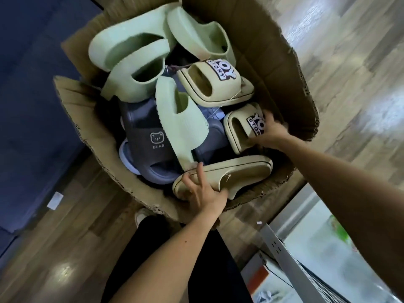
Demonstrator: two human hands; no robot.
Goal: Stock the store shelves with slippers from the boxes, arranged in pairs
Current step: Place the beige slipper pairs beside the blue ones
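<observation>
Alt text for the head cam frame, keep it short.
Two bare hands reach into an open cardboard box of loose slippers: the left hand grips a beige slipper at the near edge, the right hand a Toy Story slipper. Pale green slippers and a dark grey bear slipper also lie in it.

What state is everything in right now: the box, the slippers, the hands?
cardboard box: open, flaps spread, slippers heaped loose inside.
left hand: grips the near beige slipper, which lies on its side.
right hand: holds a Toy Story slipper by its strap, in the box.
second Toy Story slipper: untouched, sole down.
green slippers: jumbled, unpaired.
Bear slipper: partly buried under a green one.
</observation>
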